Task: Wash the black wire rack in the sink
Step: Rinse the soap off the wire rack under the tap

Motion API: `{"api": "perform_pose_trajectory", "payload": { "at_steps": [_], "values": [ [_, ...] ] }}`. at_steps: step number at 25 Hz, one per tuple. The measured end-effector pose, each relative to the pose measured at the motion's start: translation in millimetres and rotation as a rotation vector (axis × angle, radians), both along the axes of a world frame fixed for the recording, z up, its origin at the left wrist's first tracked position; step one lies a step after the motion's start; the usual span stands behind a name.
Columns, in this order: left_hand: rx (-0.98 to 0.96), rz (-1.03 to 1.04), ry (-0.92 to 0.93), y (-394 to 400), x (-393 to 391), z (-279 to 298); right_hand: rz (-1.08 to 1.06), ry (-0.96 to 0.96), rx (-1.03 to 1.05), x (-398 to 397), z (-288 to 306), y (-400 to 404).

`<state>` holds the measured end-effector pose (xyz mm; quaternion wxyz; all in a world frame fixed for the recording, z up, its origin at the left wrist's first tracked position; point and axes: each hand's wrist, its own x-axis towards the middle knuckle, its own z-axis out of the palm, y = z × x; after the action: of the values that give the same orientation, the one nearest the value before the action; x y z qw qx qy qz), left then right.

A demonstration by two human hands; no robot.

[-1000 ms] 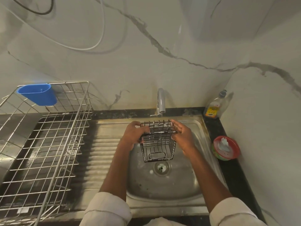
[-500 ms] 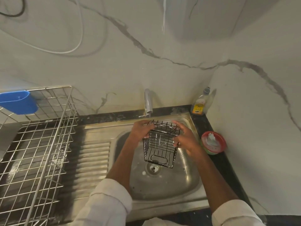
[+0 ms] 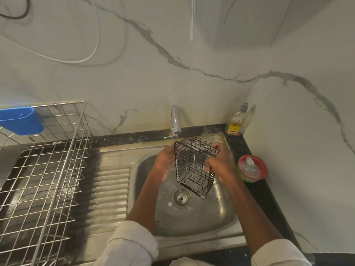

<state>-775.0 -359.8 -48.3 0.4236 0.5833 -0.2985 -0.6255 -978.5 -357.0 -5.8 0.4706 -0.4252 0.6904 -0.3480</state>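
Black wire rack (image 3: 194, 167), box-shaped, held tilted in the air over the sink (image 3: 217, 223) bowl, its open top turned up toward the tap (image 3: 175, 120) and its closed end pointing down toward the drain (image 3: 180, 196); white suds cling to several of its wires. Right hand (image 3: 219, 162) at the rack's right side, fingers curled over the upper rim and the side wires, gripping it. Left hand (image 3: 165, 162) at the rack's left side, palm facing the wires and fingers fairly straight; it lies against or just beside that side, and actual contact cannot be told. Rack thus sits between the two hands, just below and in front of the tap spout. Both forearms reach in from the lower edge, with pale rolled sleeves (image 3: 132, 244) at the elbows. Sink is stainless steel with a ribbed draining board (image 3: 109, 191) to its left. Large steel wire dish basket (image 3: 48, 179) stands on the left of the bench, a blue plastic holder (image 3: 21, 120) hooked on its back rim. Dish liquid bottle (image 3: 236, 122) stands in the back right corner against the marble wall (image 3: 134, 64). Red-rimmed round tub (image 3: 251, 170) with something white in it sits on the dark bench (image 3: 255, 189) just right of the sink.
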Motion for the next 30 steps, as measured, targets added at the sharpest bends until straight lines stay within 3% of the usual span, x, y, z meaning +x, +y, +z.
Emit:
{"api": "perform_pose_trajectory", "payload": {
  "at_steps": [5, 9, 18, 30],
  "values": [
    [-0.037, -0.053, -0.009, 5.4, -5.4, 14.4, 0.042, 0.043, 0.001, 0.1, 6.4, 0.9],
    [-0.046, -0.085, -0.022, 7.7, -6.7, 14.5, 0.062, 0.216, -0.053, 1.3, 12.7, -0.3],
    [-0.044, -0.022, -0.039, 6.8, -2.7, 17.0, 0.113, 0.133, -0.087, 1.0, 16.6, 7.0],
    [-0.117, -0.05, -0.031, 7.2, -3.2, 20.7, 0.137, 0.254, -0.158, -9.4, 1.2, 12.4]
  ]
}}
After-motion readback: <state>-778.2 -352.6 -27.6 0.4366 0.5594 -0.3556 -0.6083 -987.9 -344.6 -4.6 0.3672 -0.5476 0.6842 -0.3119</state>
